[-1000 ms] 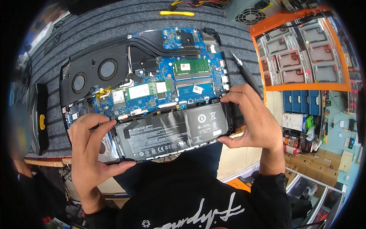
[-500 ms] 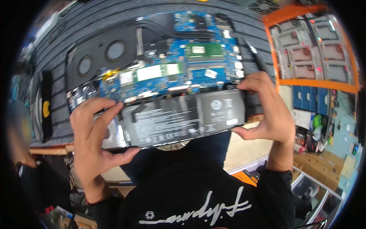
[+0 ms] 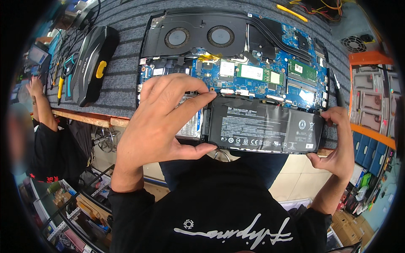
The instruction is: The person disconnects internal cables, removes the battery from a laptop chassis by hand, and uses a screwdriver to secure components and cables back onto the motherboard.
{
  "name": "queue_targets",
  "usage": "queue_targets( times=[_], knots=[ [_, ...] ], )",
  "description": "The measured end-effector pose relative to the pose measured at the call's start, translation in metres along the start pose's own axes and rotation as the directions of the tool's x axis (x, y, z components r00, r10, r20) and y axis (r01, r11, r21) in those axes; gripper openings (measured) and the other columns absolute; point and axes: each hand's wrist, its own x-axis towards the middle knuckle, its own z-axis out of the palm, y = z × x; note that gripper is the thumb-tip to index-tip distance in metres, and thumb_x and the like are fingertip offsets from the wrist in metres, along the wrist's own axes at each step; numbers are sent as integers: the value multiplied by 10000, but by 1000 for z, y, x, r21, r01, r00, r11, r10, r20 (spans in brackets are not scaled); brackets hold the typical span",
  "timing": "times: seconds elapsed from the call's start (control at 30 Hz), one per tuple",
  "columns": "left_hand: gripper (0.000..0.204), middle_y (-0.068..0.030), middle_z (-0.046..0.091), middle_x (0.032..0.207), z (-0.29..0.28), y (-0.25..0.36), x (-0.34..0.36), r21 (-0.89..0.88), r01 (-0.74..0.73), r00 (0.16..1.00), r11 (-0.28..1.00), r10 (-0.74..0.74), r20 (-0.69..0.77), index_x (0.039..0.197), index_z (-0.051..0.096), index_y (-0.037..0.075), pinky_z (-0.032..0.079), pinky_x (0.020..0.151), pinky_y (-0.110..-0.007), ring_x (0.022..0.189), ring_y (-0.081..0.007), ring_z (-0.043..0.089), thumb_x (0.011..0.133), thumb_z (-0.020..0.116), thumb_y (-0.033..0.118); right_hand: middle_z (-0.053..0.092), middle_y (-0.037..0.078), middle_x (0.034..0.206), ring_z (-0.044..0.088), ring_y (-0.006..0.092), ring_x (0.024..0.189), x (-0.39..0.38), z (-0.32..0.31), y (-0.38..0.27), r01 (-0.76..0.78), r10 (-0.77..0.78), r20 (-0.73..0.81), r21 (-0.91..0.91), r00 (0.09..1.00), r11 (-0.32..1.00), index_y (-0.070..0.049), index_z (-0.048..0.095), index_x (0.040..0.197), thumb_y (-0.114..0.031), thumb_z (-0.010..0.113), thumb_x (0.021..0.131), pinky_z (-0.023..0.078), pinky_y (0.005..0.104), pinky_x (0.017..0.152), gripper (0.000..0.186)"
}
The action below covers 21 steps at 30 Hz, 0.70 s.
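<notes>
A flat black laptop battery [image 3: 257,126] with a printed label lies along the near edge of an opened laptop [image 3: 291,90]. My left hand [image 3: 158,120] grips its left end, index fingertip at the far edge and thumb at the near edge. At the other end, my right hand [image 3: 341,141] pinches the battery's right corners in the same way. Beyond it is the laptop's blue circuit board [image 3: 274,82], with two round fans [image 3: 220,36] in the black cover at the far left. A silver hard drive [image 3: 192,126] shows partly behind my left fingers.
A black case with a yellow clip [image 3: 90,63] lies left on the ribbed grey mat [image 3: 126,46], beside slim tools. A yellow pry tool [image 3: 292,13] lies at the back. Right of the laptop is a dark pen-like tool [image 3: 338,90]. Another person [image 3: 55,139] is at far left.
My view has shifted, so the laptop and both hands appear farther right. Both hands keep their hold at the battery's ends. The picture is sharper now.
</notes>
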Motion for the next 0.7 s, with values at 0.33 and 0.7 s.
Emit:
queue_targets(
  times=[0.33, 0.7],
  knots=[
    [796, -77, 635, 1212, -2, -1, 0, -33, 16, 1000, 999, -15, 25, 1219, 713, 68, 364, 1019, -443, 1149, -295, 593, 562, 897, 478, 546, 146, 1090, 557, 310, 995, -5, 0, 9, 50, -52, 21, 70, 998, 996, -5, 558, 1171, -326, 922, 509, 471, 401, 882, 821],
    [752, -83, 628, 1225, -3, 2, 1, 37, -35, 999, 999, 36, -29, 1160, 713, 94, 389, 997, -435, 1154, -295, 594, 562, 908, 505, 570, 145, 1068, 565, 317, 982, -12, 12, 16, 141, -143, -105, -23, 984, 990, -22, 567, 1174, -334, 966, 485, 476, 411, 875, 856]
  ],
)
